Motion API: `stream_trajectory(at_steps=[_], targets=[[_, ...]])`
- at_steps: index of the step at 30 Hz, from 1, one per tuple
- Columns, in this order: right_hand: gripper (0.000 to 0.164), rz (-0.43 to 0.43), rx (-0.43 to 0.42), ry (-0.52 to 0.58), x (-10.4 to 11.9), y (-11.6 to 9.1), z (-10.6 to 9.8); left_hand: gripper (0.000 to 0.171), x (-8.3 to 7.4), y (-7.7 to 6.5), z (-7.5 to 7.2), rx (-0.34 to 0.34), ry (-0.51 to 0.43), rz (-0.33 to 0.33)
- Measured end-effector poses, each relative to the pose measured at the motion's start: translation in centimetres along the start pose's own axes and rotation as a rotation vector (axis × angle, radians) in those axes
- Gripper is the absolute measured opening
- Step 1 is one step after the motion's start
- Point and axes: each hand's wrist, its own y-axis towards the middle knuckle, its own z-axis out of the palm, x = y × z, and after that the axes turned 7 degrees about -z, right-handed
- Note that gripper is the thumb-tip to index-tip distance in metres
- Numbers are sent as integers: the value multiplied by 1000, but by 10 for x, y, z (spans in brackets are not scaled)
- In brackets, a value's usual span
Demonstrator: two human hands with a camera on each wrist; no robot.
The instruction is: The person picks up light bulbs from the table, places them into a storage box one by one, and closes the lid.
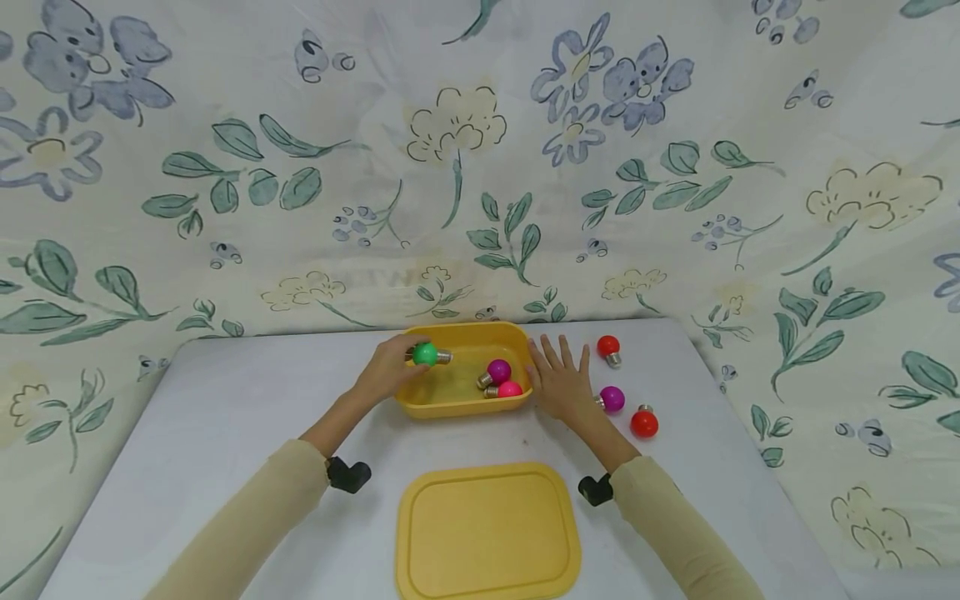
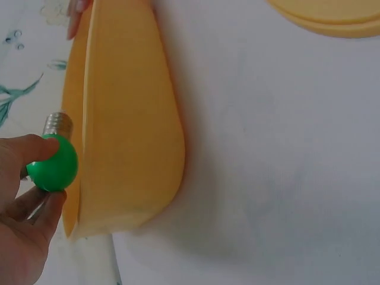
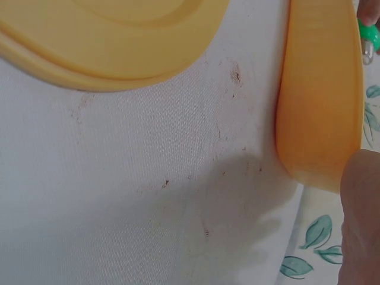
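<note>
My left hand (image 1: 386, 367) pinches a green light bulb (image 2: 54, 165) between thumb and fingers, over the left end of a yellow plastic container (image 1: 442, 410). The bulb's metal screw base points right in the head view. Inside the container lie a purple bulb (image 1: 498, 371) and a pink bulb (image 1: 510, 389). My right hand (image 1: 562, 383) has its fingers spread, right at the container's right end. Just beside that hand, on the table, lies another purple bulb (image 1: 612, 399).
Two red bulbs, one farther back (image 1: 608, 346) and one nearer (image 1: 643, 422), lie on the white table (image 1: 247, 400) at the right. A flat yellow lid (image 1: 487, 533) lies in front of the container. Floral cloth (image 1: 450, 208) hangs behind the table.
</note>
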Motion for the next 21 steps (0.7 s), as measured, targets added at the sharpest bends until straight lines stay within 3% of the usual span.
stream_trajectory(at_steps=[13,21], targets=[[60,-1,-5,5,-1,1,3,44,-4,21,25,32,36,-39],[60,0,-15,-1,-1,1,4,42,-9,26,41,50,24,-57]])
